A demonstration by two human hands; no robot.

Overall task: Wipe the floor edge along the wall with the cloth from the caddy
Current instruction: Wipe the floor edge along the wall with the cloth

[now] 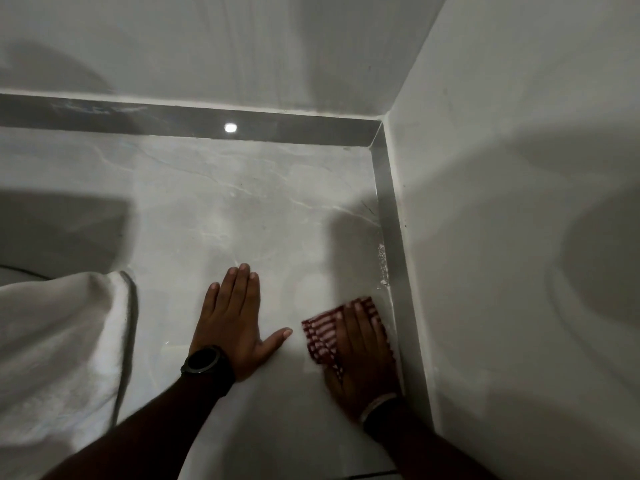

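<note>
Pressing my right hand [363, 355] flat on the red-and-white cloth [323, 336], fingers spread, I pin it to the floor [214, 209] just beside the grey skirting [398, 271] below the right wall [519, 168], where white specks lie ahead. My left hand [239, 320] rests open, palm down, probably bracing my weight. A white towel [59, 341] lies to the left.

A crumpled red-and-white checked cloth [323, 336] lies flat on the pale marble floor [214, 209], just beside the grey skirting strip [393, 237].
</note>
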